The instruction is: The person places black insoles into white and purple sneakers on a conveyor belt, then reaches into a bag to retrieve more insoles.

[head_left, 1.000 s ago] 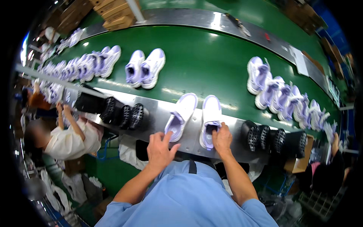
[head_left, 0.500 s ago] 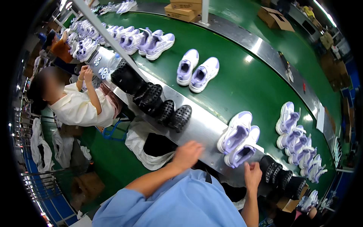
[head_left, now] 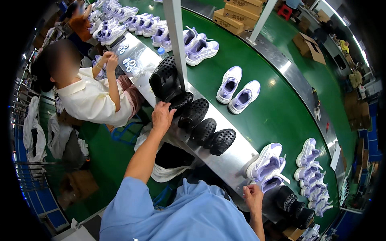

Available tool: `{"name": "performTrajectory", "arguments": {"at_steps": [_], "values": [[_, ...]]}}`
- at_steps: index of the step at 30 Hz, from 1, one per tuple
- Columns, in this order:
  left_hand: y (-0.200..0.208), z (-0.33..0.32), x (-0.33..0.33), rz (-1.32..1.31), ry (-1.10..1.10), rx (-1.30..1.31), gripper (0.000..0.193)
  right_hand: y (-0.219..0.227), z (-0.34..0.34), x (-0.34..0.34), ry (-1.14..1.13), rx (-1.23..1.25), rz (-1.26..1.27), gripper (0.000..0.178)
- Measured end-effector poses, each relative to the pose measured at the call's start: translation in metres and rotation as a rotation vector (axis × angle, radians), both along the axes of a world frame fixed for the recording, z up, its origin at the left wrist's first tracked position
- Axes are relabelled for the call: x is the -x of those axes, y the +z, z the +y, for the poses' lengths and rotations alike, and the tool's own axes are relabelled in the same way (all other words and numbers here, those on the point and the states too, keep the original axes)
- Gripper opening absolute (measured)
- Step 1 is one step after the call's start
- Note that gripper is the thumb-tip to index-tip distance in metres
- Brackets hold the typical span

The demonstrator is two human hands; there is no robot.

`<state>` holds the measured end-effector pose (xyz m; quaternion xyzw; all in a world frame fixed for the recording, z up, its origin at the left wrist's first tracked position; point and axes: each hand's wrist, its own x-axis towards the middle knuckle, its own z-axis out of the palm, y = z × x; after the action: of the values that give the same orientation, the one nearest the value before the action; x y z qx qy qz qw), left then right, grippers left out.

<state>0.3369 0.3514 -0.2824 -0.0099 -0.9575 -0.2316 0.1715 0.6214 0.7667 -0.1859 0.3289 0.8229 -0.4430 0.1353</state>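
Note:
My left hand point(head_left: 161, 117) reaches forward to a metal ledge, its thumb and fingers closed on the end of a black perforated shoe form point(head_left: 183, 99). More such forms point(head_left: 194, 113) stand in a row to its right, rounded toes showing. Near the ledge's right part, my right hand point(head_left: 253, 197) has its fingers curled and the thumb against them; what they hold, if anything, is hidden. Just beyond it sits a pair of white and lilac sneakers point(head_left: 265, 161), tongues pulled up. Another sneaker pair point(head_left: 244, 97) stands farther off on the green belt.
A grey post point(head_left: 177, 44) rises by the left forms. On the left sits a co-worker in a white shirt point(head_left: 92, 96), hands raised. Rows of sneakers point(head_left: 311, 176) line the belt. Black forms point(head_left: 295, 207) stand at the right, and cartons point(head_left: 237, 18) on the far rail.
My left hand has moved forward and left from the ledge's near edge to a black form. My right hand stays near the sneaker pair. The whole view has shifted leftward.

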Motion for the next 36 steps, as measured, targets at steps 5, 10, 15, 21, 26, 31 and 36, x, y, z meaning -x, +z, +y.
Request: {"name": "performTrajectory", "arguments": {"at_steps": [5, 10, 15, 21, 26, 31, 36], "values": [[0.105, 0.023, -0.046, 0.23, 0.019, -0.043, 0.035, 0.016, -0.01, 0.012, 0.002, -0.043, 0.109, 0.02], [0.159, 0.108, -0.129, 0.194, -0.364, -0.168, 0.042, 0.038, -0.062, 0.074, -0.102, 0.753, 0.246, 0.068], [0.139, 0.19, -0.151, 0.023, -0.889, -0.486, 0.048, 0.052, -0.043, 0.062, -0.35, 1.054, 0.162, 0.046], [0.11, 0.298, -0.129, -0.804, -0.972, -0.852, 0.043, 0.05, 0.001, 0.004, -0.255, 1.078, 0.042, 0.068], [0.081, 0.357, -0.155, -0.725, -0.772, -0.927, 0.028, 0.098, 0.027, -0.025, 0.086, -0.41, 0.055, 0.068], [0.083, 0.406, -0.172, -0.56, -0.774, -0.739, 0.027, 0.078, 0.061, -0.042, 0.068, -0.469, 0.084, 0.054], [0.048, 0.438, -0.128, -0.052, -0.803, -0.362, 0.031, 0.059, 0.113, -0.037, 0.128, -0.351, 0.017, 0.049]]}}
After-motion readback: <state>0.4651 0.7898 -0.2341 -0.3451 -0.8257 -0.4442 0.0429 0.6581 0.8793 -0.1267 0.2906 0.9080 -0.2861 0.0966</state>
